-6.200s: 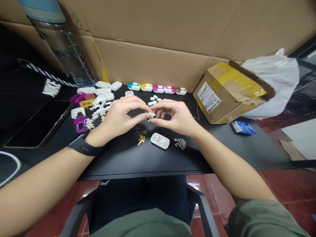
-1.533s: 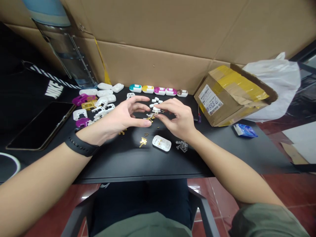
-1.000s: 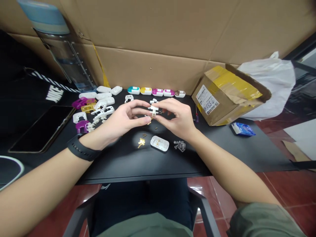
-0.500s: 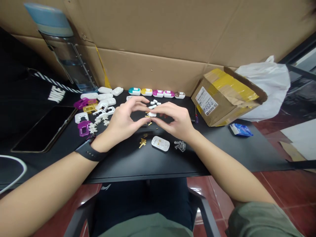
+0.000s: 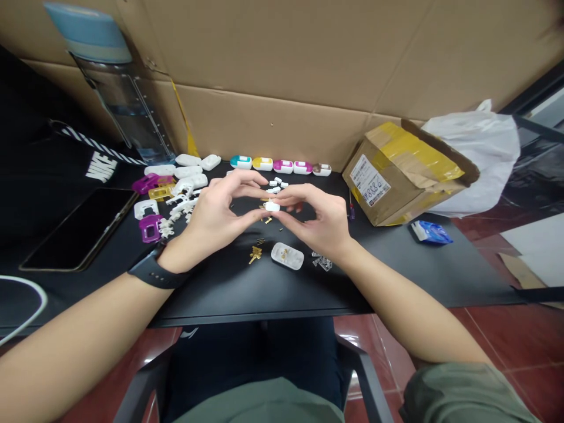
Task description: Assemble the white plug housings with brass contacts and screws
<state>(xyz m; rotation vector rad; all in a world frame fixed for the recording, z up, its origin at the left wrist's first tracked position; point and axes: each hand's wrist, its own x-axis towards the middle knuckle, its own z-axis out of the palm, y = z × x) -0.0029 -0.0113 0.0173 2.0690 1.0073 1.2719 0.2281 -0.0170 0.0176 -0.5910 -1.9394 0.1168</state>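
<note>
Both my hands meet above the middle of the black table. My left hand, with a black watch on its wrist, and my right hand pinch a small white plastic part between thumbs and fingertips, with a brass piece just under it. Below the hands lie a white oval shell with brass bits inside, loose brass contacts and small clear plastic pieces.
White, magenta and yellow shell parts lie at left. A row of finished coloured plugs stands by the cardboard wall. A taped cardboard box, white bag, blue packet, tablet and water bottle surround them.
My left hand, spread open 1.5 s ago, has closed onto the white part held by my right hand. Both hands have drawn together and sunk slightly toward the table.
</note>
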